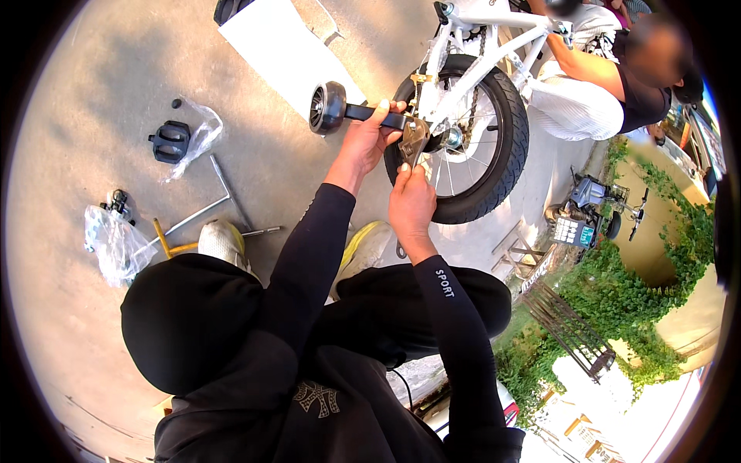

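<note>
My left hand [363, 148] is closed around the black arm of a training wheel [328, 108], which sticks out to the left beside a small bicycle's wheel. In my right hand [412, 204] is an adjustable wrench [415, 139], its head up against the axle end where the bracket meets the bicycle. The wrench jaws cover the nut, so their fit cannot be made out. The bicycle has a white frame [505, 52] and a spoked wheel with a black knobbly tyre [509, 150]. Chain and hub show behind my hands.
On the concrete at left lie a black pedal [170, 142], a clear plastic bag [116, 245] and a metal Y-shaped socket wrench [225, 189]. A white sheet [282, 50] lies beyond. Another person [590, 96] crouches behind the bicycle at right; a parked scooter [590, 197] stands farther off.
</note>
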